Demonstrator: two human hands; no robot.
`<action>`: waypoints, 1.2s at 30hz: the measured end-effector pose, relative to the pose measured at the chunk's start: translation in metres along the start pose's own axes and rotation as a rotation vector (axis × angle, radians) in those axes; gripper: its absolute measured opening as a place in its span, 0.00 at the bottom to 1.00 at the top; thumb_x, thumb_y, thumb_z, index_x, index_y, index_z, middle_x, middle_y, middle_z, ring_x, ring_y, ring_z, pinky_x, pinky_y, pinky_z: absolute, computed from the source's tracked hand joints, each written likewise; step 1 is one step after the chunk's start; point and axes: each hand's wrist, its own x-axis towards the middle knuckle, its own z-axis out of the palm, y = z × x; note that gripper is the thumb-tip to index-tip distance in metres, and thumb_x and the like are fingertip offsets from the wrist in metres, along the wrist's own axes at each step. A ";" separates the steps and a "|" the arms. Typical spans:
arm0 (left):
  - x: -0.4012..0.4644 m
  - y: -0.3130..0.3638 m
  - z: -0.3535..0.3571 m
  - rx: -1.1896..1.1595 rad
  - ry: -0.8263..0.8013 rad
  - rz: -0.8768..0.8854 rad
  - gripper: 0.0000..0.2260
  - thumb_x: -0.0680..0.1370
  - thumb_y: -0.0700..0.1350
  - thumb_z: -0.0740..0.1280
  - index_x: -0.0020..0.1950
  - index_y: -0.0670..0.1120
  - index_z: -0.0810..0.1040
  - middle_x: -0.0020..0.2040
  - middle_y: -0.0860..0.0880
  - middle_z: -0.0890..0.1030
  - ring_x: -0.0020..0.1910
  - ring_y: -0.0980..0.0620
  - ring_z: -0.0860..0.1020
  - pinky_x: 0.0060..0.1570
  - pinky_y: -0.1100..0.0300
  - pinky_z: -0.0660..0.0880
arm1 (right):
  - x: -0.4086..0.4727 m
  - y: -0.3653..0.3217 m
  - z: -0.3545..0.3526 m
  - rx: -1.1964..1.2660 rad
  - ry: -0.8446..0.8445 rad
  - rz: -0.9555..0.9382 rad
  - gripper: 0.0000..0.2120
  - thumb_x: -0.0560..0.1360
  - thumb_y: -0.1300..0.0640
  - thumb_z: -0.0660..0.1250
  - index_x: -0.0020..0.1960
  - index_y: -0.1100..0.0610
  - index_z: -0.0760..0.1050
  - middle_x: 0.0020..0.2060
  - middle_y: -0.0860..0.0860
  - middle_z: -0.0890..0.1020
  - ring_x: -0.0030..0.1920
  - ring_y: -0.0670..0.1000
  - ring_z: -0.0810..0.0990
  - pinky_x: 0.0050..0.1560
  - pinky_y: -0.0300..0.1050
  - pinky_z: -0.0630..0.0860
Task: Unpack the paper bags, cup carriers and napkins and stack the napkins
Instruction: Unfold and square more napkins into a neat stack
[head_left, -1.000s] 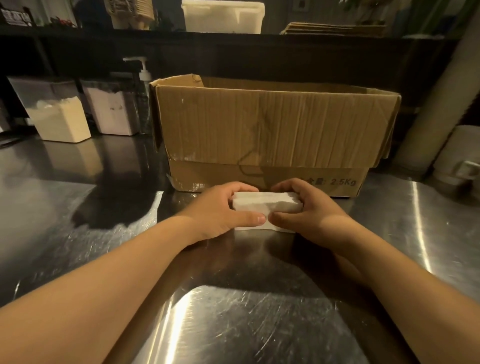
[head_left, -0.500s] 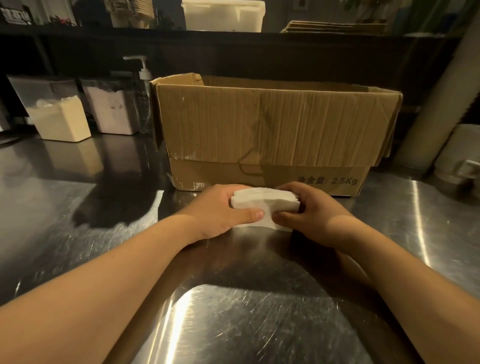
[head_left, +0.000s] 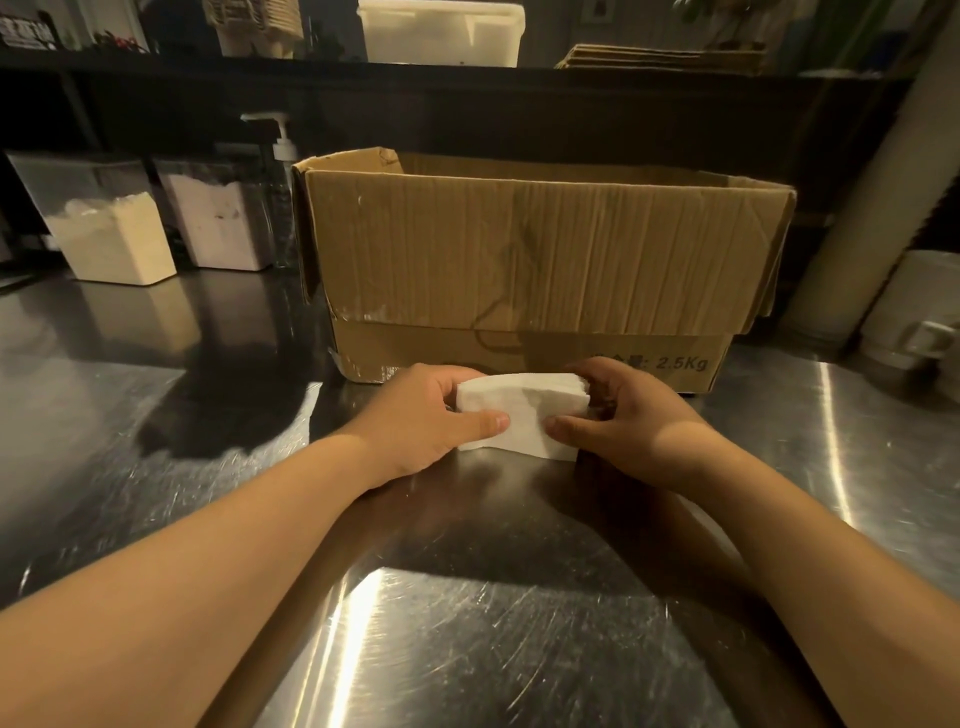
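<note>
A white stack of napkins (head_left: 524, 410) stands on the steel counter (head_left: 467, 623) just in front of the open cardboard box (head_left: 519, 249). My left hand (head_left: 421, 421) grips the stack's left end, thumb across its front. My right hand (head_left: 634, 421) grips the right end, thumb low on the front face and fingers curled over the top corner. The stack's top edge is tilted, higher on the right. What is inside the box is hidden by its front wall.
Two clear containers of powder (head_left: 109, 228) (head_left: 218, 218) and a pump bottle (head_left: 280, 171) stand at the back left. A white jug (head_left: 914, 312) and a pale pillar (head_left: 872, 197) are at the right. A dark shelf above holds a white tub (head_left: 441, 31).
The napkin stack has been raised from lying flat to standing taller on its edge, and both hands have shifted their grip around its ends.
</note>
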 end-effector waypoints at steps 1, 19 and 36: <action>0.000 0.000 -0.001 0.002 0.027 0.007 0.07 0.77 0.51 0.76 0.54 0.58 0.85 0.47 0.60 0.87 0.48 0.59 0.83 0.49 0.63 0.79 | 0.000 0.000 -0.002 -0.066 0.015 0.014 0.23 0.71 0.45 0.78 0.61 0.46 0.73 0.51 0.42 0.80 0.51 0.44 0.79 0.53 0.44 0.78; -0.002 0.002 -0.002 0.034 -0.038 0.008 0.10 0.77 0.54 0.74 0.58 0.59 0.83 0.49 0.60 0.86 0.49 0.61 0.82 0.47 0.63 0.81 | -0.002 -0.002 0.000 0.014 -0.053 -0.038 0.10 0.75 0.49 0.75 0.54 0.42 0.78 0.46 0.41 0.82 0.48 0.43 0.80 0.44 0.37 0.74; -0.010 0.035 -0.001 -0.396 0.013 -0.183 0.15 0.73 0.53 0.75 0.59 0.55 0.81 0.51 0.59 0.85 0.54 0.58 0.83 0.51 0.62 0.81 | -0.008 -0.029 -0.003 0.987 0.060 0.092 0.27 0.62 0.51 0.79 0.58 0.56 0.80 0.53 0.55 0.86 0.55 0.56 0.86 0.53 0.52 0.83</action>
